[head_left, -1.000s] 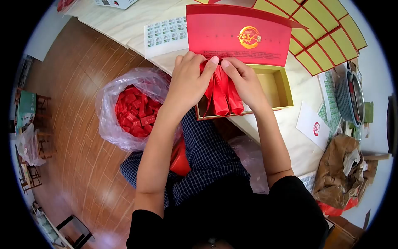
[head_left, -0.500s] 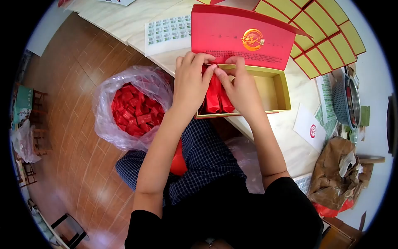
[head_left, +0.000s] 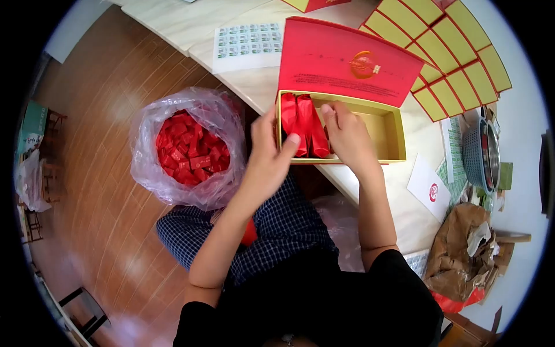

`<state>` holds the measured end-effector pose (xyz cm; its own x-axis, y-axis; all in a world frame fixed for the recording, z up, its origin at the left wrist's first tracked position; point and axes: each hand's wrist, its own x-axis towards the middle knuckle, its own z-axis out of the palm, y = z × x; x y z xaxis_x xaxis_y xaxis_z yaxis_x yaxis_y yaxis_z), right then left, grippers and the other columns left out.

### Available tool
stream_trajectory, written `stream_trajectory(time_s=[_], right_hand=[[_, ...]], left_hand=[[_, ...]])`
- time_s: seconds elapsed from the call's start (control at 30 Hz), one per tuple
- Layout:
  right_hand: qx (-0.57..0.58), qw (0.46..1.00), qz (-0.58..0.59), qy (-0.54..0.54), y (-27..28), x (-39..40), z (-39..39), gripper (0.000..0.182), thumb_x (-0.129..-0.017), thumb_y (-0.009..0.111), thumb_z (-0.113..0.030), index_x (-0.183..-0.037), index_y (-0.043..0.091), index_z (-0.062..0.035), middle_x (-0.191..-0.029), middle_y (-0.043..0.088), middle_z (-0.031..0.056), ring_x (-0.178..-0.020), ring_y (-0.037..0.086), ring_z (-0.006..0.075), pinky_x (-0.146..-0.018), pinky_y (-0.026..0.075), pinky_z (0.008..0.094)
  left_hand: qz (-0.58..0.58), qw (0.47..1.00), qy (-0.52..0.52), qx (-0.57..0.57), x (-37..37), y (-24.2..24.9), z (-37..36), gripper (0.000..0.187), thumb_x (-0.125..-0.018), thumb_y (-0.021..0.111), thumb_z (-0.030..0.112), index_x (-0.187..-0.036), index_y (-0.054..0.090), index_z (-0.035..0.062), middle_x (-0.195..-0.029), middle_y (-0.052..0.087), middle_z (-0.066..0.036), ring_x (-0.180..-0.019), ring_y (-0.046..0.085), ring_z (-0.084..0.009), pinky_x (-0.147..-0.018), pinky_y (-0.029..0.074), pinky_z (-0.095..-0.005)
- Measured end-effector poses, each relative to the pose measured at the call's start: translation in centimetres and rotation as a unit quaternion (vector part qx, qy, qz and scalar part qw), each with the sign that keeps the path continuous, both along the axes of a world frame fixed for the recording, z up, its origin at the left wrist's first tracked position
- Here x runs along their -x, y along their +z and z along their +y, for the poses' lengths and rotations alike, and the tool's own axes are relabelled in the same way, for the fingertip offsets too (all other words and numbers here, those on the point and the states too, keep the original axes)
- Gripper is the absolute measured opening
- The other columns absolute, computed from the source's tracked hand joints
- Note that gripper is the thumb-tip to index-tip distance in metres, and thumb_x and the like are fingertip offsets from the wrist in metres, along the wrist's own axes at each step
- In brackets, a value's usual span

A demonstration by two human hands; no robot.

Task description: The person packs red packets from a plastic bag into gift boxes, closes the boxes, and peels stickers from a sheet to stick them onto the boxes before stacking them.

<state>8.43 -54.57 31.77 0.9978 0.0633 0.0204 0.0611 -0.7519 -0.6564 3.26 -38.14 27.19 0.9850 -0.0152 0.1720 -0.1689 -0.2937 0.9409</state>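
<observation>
A red and gold gift box (head_left: 399, 130) stands at the table's edge with its lid (head_left: 341, 58) raised. Several shiny red packets (head_left: 303, 124) stand side by side in its left part, and its right part shows the bare gold inside. My left hand (head_left: 269, 153) is closed on the box's left end, its fingers along the outside and its thumb over the near edge by the packets. Inside the box, my right hand (head_left: 350, 136) is just right of the packets with bent fingers. It is slightly blurred, and its fingertips are partly hidden.
Left of my legs is a clear plastic bag (head_left: 144, 168) full of small red packets (head_left: 188, 150). Stacked yellow and red boxes (head_left: 451, 55), a sticker sheet (head_left: 245, 43), a white card (head_left: 429, 191), a blue basket (head_left: 478, 153) and a brown paper bag (head_left: 459, 243) are around the table.
My hands have parted from above the packets. The left one has moved down to the box's left end, the right one slightly right. The packets now stand uncovered in the box.
</observation>
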Motion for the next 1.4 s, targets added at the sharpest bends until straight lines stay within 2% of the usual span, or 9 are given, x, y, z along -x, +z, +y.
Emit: stream_trajectory(time_s=[0.33, 0.5, 0.6, 0.7, 0.73, 0.8, 0.87, 1.1, 1.4], right_hand=[[0.136, 0.989, -0.021, 0.058, 0.6, -0.4, 2.7, 0.041, -0.099, 0.041, -0.034, -0.114, 0.055, 0.0015, -0.086, 0.062, 0.0332, -0.083, 0.06, 0.0495, -0.074, 0.047, 0.056], [0.203, 0.976, -0.027, 0.073, -0.1, -1.6, 2.1, 0.035, -0.1, 0.038, -0.031, -0.11, 0.054, -0.0016, -0.086, 0.063, 0.0303, -0.083, 0.061, 0.0481, -0.073, 0.046, 0.0561], [0.333, 0.942, -0.027, -0.02, 1.6, -0.2, 4.1, 0.038, -0.099, 0.042, -0.031, -0.122, 0.054, -0.0046, -0.096, 0.064, 0.0277, -0.09, 0.063, 0.0422, -0.075, 0.047, 0.0501], [0.179, 0.954, -0.239, -0.039, 1.5, 1.1, 4.2, 0.034, -0.097, 0.05, -0.018, -0.126, 0.053, -0.0006, -0.113, 0.057, 0.0223, -0.102, 0.056, 0.0334, -0.083, 0.046, 0.0399], [0.129, 0.934, -0.334, 0.012, 1.8, 1.8, 5.5, 0.026, -0.098, 0.05, -0.013, -0.116, 0.057, 0.0036, -0.1, 0.063, 0.0167, -0.089, 0.059, 0.0275, -0.08, 0.046, 0.0356], [0.032, 0.945, -0.318, 0.066, 0.4, 2.5, 7.7, 0.022, -0.098, 0.049, -0.011, -0.111, 0.058, 0.0032, -0.102, 0.062, 0.0135, -0.09, 0.059, 0.0219, -0.08, 0.047, 0.0333], [-0.074, 0.939, -0.296, 0.159, -3.2, 3.0, 12.5, 0.016, -0.095, 0.051, -0.004, -0.107, 0.059, 0.0031, -0.102, 0.06, 0.0089, -0.093, 0.058, 0.0175, -0.084, 0.047, 0.0284], [-0.214, 0.906, 0.24, 0.275, -23.5, -1.4, 30.3, 0.022, -0.095, 0.052, -0.011, -0.113, 0.058, 0.0009, -0.092, 0.066, 0.0084, -0.081, 0.06, 0.0143, -0.077, 0.047, 0.0259], [-0.071, 0.882, 0.412, 0.218, -43.2, -9.9, 49.4, 0.034, -0.091, 0.059, -0.031, -0.074, 0.058, -0.0013, -0.067, 0.053, 0.004, -0.06, 0.053, 0.0178, -0.055, 0.043, 0.0354]], left_hand=[[-0.063, 0.991, 0.058, 0.104, -2.2, -2.5, -4.2, 0.072, -0.085, 0.045, -0.002, -0.149, 0.013, 0.0012, -0.15, 0.022, -0.021, -0.138, 0.021, -0.0368, -0.116, 0.014, -0.0415], [0.003, 0.993, 0.021, 0.118, -1.9, -2.3, -4.1, 0.075, -0.099, 0.043, 0.034, -0.145, 0.004, -0.011, -0.151, 0.01, -0.031, -0.142, 0.01, -0.0402, -0.117, 0.011, -0.042], [-0.014, 0.986, -0.009, 0.168, 0.2, -2.6, -2.2, 0.07, -0.1, 0.041, 0.037, -0.147, 0.011, -0.0048, -0.148, 0.016, -0.027, -0.141, 0.014, -0.0388, -0.116, 0.014, -0.0414], [-0.085, 0.979, 0.109, 0.15, 2.4, -4.1, 2.8, 0.05, -0.1, 0.043, 0.031, -0.138, 0.035, -0.0007, -0.136, 0.037, -0.021, -0.131, 0.033, -0.0327, -0.111, 0.025, -0.0393], [-0.096, 0.975, 0.148, 0.136, 3.2, -5.0, 4.9, 0.043, -0.099, 0.045, 0.028, -0.132, 0.043, 0.0003, -0.129, 0.044, -0.018, -0.125, 0.04, -0.0293, -0.108, 0.029, -0.0382], [0.003, 0.945, 0.236, 0.228, 4.8, -7.4, 8.9, 0.028, -0.098, 0.047, 0.018, -0.12, 0.052, 0.0017, -0.116, 0.051, -0.011, -0.109, 0.05, -0.0209, -0.099, 0.037, -0.0331], [-0.001, 0.918, 0.341, 0.2, 6.1, -10.3, 12.7, 0.025, -0.096, 0.047, 0.011, -0.119, 0.053, 0.0032, -0.112, 0.053, -0.007, -0.102, 0.052, -0.0145, -0.095, 0.04, -0.0285], [0.042, 0.829, 0.434, 0.349, 7.5, -16.6, 23.6, 0.021, -0.097, 0.045, 0.007, -0.116, 0.053, 0.0036, -0.11, 0.057, -0.004, -0.097, 0.056, -0.0122, -0.09, 0.042, -0.0262], [0.055, 0.782, 0.439, 0.44, 1.8, -22.4, 33.3, 0.019, -0.095, 0.044, 0.003, -0.109, 0.055, 0.0001, -0.1, 0.06, -0.005, -0.093, 0.056, -0.0122, -0.088, 0.044, -0.0269]])
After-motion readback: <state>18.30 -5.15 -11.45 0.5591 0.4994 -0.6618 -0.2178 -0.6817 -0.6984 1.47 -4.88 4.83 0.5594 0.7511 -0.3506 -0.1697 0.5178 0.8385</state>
